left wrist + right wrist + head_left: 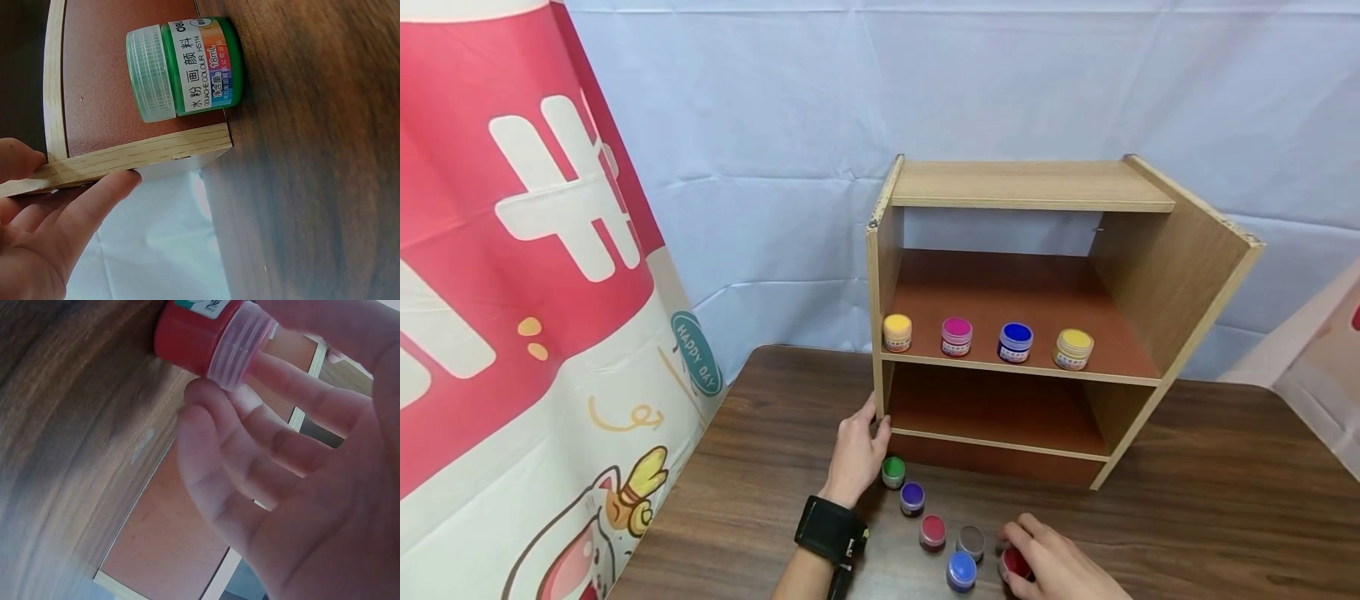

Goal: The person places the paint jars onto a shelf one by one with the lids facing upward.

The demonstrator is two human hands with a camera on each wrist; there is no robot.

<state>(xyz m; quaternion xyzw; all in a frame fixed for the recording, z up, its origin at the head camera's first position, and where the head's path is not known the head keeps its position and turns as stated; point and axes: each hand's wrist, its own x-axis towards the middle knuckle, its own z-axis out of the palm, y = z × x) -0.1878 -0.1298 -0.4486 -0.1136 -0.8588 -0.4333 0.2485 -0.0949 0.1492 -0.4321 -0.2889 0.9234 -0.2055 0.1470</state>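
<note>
At the front of the table my right hand [1051, 560] holds a red paint jar [197, 334] by its clear ridged lid, thumb on one side and fingers on the other. The jar still stands on the wood. With my left hand [856, 454] I pinch the lower left side panel [144, 151] of the wooden shelf unit, thumb inside and fingers outside. Close to that hand is a green gouache jar [200, 67], upright before the unit's base. A purple jar [912, 497], a pinkish-red jar [932, 531], a brownish-grey jar [971, 542] and a blue jar [961, 570] stand between the hands.
Along the middle board's front edge stand an orange-yellow jar [897, 333], a magenta jar [957, 337], a dark blue jar [1015, 342] and a yellow jar [1073, 349]. A pale cloth [760, 167] hangs behind; a printed curtain [467, 208] hangs at left.
</note>
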